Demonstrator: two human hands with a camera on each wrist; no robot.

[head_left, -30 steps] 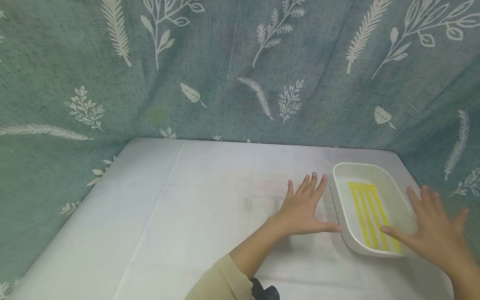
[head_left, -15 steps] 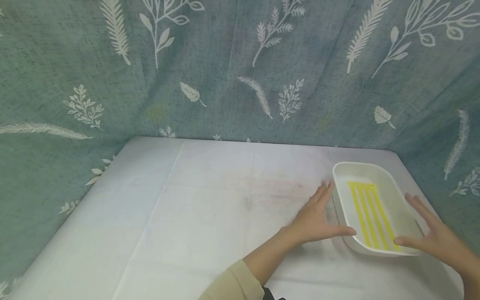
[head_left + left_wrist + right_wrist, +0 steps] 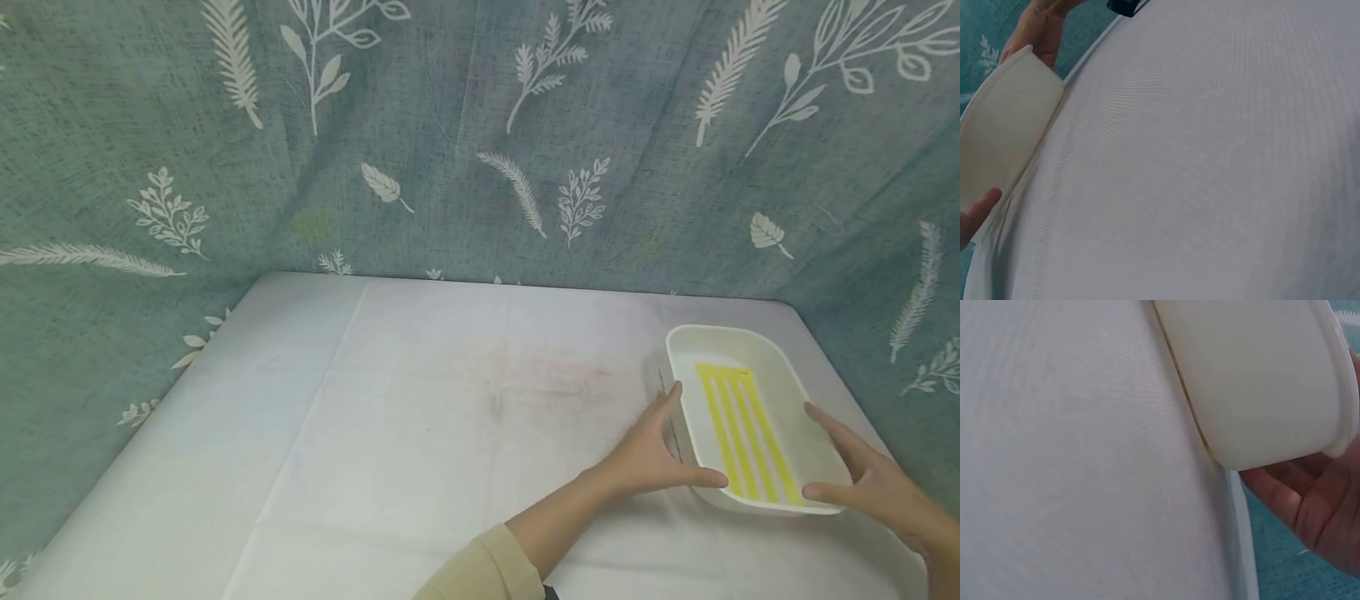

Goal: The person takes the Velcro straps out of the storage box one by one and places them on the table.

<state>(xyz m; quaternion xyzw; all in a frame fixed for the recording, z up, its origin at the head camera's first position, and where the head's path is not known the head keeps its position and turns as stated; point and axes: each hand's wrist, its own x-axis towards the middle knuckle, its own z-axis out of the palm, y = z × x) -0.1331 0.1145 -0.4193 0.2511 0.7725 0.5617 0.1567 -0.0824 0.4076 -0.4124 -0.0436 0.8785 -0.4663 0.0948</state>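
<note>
White basin point(image 3: 793, 408), striped inside, on the right side of the table point(image 3: 405, 417).
Rounded rectangle, smooth walls, lipped rim; yellow stripes point(image 3: 738, 433) along its floor, joined by a crossbar at the far end. Left hand point(image 3: 649, 458) and right hand point(image 3: 876, 483) grip opposite sides, thumbs at the rim. Table cover: white cloth, creased, faintly stained. Backdrop point(image 3: 450, 125): blue-green, woven-looking fabric, pale leaf motifs.

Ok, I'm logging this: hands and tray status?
Left hand, right hand holding white tray from opposite sides. Tray upright, seemingly on table. No obstruction visible.
</note>
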